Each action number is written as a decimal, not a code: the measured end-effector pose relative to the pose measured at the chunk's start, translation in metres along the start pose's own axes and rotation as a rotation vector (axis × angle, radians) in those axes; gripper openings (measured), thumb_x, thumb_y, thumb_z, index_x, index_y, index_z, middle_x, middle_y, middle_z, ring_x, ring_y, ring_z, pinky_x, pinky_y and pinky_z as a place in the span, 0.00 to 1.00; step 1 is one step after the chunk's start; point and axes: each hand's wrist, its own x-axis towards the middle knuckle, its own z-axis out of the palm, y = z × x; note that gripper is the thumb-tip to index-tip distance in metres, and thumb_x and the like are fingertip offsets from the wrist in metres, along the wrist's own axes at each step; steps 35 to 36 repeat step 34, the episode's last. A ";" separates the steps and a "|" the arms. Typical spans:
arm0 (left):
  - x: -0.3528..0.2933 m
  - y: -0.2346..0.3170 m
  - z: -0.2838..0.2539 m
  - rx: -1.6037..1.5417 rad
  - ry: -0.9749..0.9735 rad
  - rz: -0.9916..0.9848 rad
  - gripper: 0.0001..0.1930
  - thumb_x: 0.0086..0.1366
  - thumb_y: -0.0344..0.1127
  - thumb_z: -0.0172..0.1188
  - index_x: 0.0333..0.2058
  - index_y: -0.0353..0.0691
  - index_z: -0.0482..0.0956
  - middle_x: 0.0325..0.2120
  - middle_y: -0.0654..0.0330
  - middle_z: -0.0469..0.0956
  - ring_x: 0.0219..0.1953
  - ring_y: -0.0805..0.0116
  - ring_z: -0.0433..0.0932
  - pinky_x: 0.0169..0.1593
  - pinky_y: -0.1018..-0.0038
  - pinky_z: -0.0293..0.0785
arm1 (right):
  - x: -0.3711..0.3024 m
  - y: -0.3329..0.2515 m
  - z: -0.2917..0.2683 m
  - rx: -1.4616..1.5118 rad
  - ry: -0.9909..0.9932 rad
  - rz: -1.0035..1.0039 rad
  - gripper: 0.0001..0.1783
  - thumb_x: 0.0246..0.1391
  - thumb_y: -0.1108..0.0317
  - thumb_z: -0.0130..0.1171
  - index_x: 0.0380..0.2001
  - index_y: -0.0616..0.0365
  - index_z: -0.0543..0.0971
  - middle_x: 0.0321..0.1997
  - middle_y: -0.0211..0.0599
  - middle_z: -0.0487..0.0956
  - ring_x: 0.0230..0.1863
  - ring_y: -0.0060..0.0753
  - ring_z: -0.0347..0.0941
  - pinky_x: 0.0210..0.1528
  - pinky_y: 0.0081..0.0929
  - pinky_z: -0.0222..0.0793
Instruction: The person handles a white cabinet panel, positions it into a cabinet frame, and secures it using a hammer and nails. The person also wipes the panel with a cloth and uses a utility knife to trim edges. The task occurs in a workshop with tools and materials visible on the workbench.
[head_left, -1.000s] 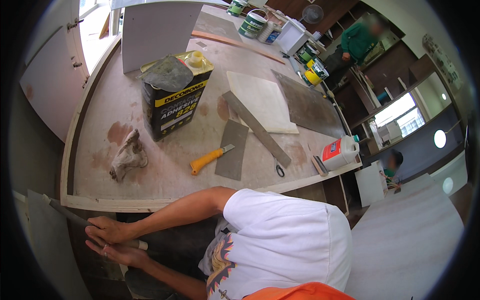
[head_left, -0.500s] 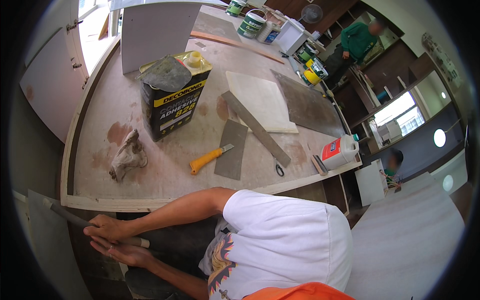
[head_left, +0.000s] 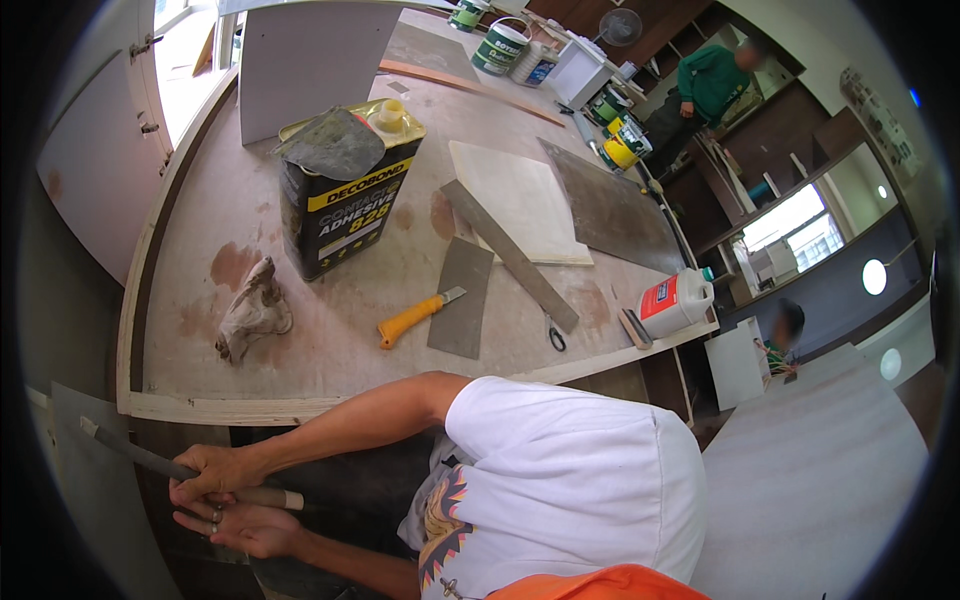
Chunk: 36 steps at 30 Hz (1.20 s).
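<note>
My right hand (head_left: 215,470), nearer the table, is closed around a long, narrow grey strip (head_left: 140,455) with pale ends. One end points to the far left and the other sticks out past my wrist. Just below, my left hand (head_left: 250,525) is turned palm up with its fingers stretched out, a ring on one of them. It lies close under the strip; whether it touches it I cannot tell. On the table, a yellow-handled blade tool (head_left: 410,320) rests across a grey rectangular sheet piece (head_left: 460,325).
Beyond my arm stands the worktable (head_left: 340,375), carrying a black-and-yellow adhesive tin (head_left: 350,215), a crumpled rag (head_left: 255,310), a long grey strip piece (head_left: 510,255), a dark sheet (head_left: 610,210) and a white jug (head_left: 675,300). A person in green (head_left: 715,85) stands far right; another sits lower.
My left hand has shifted slightly down and right, its palm turned up more and fingers spread. The grey strip has slipped or tilted a little, its far end lower and further left.
</note>
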 end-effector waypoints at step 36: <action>0.003 -0.014 -0.008 0.226 -0.122 0.041 0.45 0.73 0.66 0.41 0.75 0.41 0.40 0.76 0.47 0.43 0.76 0.48 0.47 0.77 0.58 0.41 | 0.008 0.013 -0.011 -0.090 0.198 -0.013 0.21 0.62 0.50 0.64 0.33 0.59 0.76 0.21 0.27 0.74 0.12 0.17 0.65 0.14 0.18 0.62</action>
